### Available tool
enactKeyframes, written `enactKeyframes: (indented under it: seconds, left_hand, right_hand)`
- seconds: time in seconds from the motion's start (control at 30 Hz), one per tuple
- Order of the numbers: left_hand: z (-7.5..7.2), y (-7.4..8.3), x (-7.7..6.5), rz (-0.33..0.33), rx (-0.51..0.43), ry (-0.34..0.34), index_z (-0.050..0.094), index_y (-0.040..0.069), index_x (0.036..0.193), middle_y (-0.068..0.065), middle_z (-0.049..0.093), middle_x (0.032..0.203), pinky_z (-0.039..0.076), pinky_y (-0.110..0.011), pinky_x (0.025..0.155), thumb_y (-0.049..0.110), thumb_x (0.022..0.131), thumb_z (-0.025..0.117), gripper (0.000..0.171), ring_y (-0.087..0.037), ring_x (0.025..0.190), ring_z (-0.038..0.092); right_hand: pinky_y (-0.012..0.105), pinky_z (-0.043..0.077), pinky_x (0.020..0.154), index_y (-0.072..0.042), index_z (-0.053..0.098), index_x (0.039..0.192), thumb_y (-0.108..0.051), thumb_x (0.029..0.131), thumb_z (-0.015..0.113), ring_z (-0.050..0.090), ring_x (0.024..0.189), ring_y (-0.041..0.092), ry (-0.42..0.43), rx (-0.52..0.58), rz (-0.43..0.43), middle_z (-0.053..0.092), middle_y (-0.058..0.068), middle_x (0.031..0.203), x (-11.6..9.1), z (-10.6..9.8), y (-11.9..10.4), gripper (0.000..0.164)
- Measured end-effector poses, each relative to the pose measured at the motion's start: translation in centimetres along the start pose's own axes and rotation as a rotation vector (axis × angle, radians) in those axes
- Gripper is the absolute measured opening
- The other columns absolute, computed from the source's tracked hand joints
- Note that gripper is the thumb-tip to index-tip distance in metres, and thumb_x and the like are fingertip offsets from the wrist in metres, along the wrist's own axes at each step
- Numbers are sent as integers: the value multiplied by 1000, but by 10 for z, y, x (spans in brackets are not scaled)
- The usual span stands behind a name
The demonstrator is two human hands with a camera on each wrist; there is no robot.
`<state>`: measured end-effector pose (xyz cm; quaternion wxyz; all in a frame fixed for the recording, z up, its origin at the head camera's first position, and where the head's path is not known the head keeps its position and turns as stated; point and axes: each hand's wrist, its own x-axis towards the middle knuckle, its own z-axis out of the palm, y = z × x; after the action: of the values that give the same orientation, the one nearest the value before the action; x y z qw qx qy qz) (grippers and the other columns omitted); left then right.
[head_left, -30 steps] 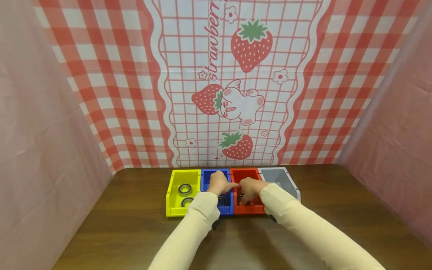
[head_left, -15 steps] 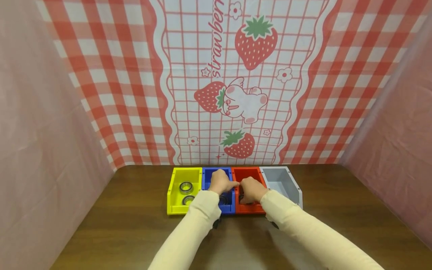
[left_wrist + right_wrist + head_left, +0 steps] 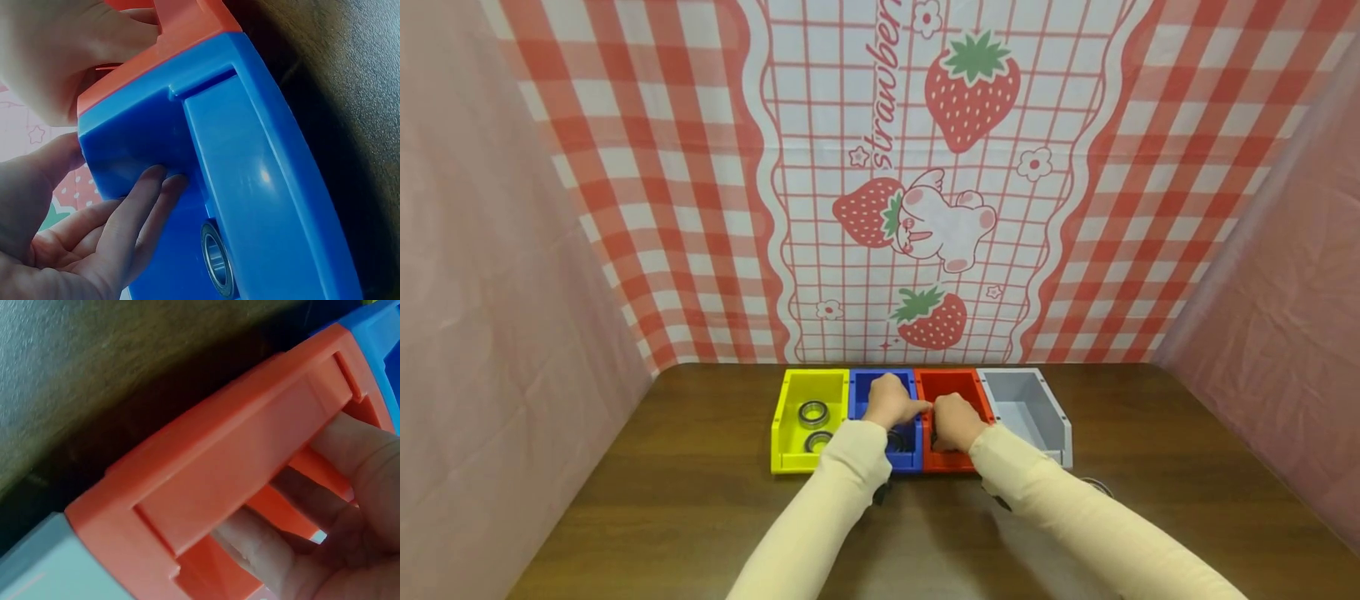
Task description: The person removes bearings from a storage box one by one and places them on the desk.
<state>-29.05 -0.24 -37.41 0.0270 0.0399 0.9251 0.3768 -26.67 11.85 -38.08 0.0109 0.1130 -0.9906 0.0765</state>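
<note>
My left hand [image 3: 889,402] reaches into the blue bin [image 3: 250,150]. Its fingers [image 3: 134,209] are nearly straight against the inside of the bin, and its thumb rests at the rim beside the red bin [image 3: 206,481]. A metal ball bearing [image 3: 217,259] lies in the blue bin below these fingers. My right hand [image 3: 957,423] is down inside the red bin, with its thumb and fingers [image 3: 256,540] spread behind the front wall. The fingertips are hidden there, so whether they hold anything cannot be seen. Something dark shows beside the hand in the head view.
A yellow bin [image 3: 778,446] with two bearings [image 3: 813,413] joins the row at left. The grey bin [image 3: 1056,417] stands at right. A metal ring [image 3: 1097,486] shows on the brown table [image 3: 662,500] by my right sleeve. A checked strawberry cloth [image 3: 700,208] hangs behind.
My right hand has sunk deeper into the red bin, its fingers drawn in and more hidden. The left hand keeps its place. The ring beside my right sleeve has come into sight.
</note>
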Motion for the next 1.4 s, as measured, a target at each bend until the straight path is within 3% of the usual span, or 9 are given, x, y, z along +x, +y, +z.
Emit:
enactKeyframes:
  seconds: [0.13, 0.3, 0.53, 0.73, 0.87, 0.97, 1.13, 1.4]
  left_hand:
    - [-1, 0, 1, 4, -24, 4, 38, 12, 43, 5, 28, 39, 28, -21, 42, 29, 76, 81, 57, -9, 37, 33]
    - [-1, -2, 1, 12, -18, -2, 40, 12, 41, 5, 31, 37, 27, -20, 42, 29, 77, 81, 57, -9, 36, 33]
    - [-1, -3, 2, 4, -21, -5, 39, 13, 40, 5, 31, 37, 22, -20, 39, 30, 77, 80, 58, -8, 35, 30]
    - [-2, -1, 1, -15, -42, -21, 43, 11, 42, 3, 35, 37, 23, -21, 39, 29, 78, 80, 55, -9, 35, 34]
    - [0, -2, -1, -23, -35, -18, 46, 11, 45, 3, 38, 40, 26, -21, 41, 30, 79, 79, 51, -10, 38, 38]
    - [1, -2, -2, -25, -13, -17, 47, 11, 46, 4, 39, 42, 29, -20, 43, 31, 79, 79, 50, -9, 41, 39]
    - [3, -3, -4, -16, 1, -9, 45, 12, 46, 4, 37, 42, 30, -21, 44, 32, 78, 79, 51, -8, 43, 36]
    - [4, -4, -2, 4, -9, 24, 45, 12, 42, 5, 36, 38, 21, -21, 40, 31, 77, 80, 53, -7, 37, 29]
  right_hand:
    - [40, 58, 66, 7, 68, 79, -1, 58, 86, 66, 67, 24, 29, 11, -8, 68, 18, 74, -2, 0, -3, 28]
    - [32, 53, 57, 2, 64, 68, 0, 59, 82, 51, 57, 15, 17, 47, 5, 63, 11, 63, -2, -1, -2, 20]
    - [23, 42, 50, -6, 57, 56, -3, 61, 82, 47, 52, 12, -8, 105, 4, 52, 1, 54, -5, -9, 0, 26]
    - [26, 42, 54, -6, 57, 68, -7, 66, 80, 49, 57, 14, -68, 121, -27, 52, 2, 61, -9, -17, 3, 24]
    - [34, 51, 68, -3, 60, 88, -13, 70, 81, 53, 73, 20, -106, 108, -51, 60, 6, 77, -14, -21, 5, 30]
    - [40, 50, 75, -3, 60, 97, -16, 72, 80, 52, 83, 23, -129, 95, -76, 63, 10, 87, -19, -24, 6, 34]
    - [38, 47, 68, -6, 61, 97, -18, 74, 78, 48, 85, 23, -175, 99, -72, 58, 11, 89, -25, -26, 7, 31]
    - [31, 41, 62, -6, 60, 92, -12, 74, 75, 43, 80, 19, -201, 108, -110, 52, 7, 84, -33, -32, 12, 23]
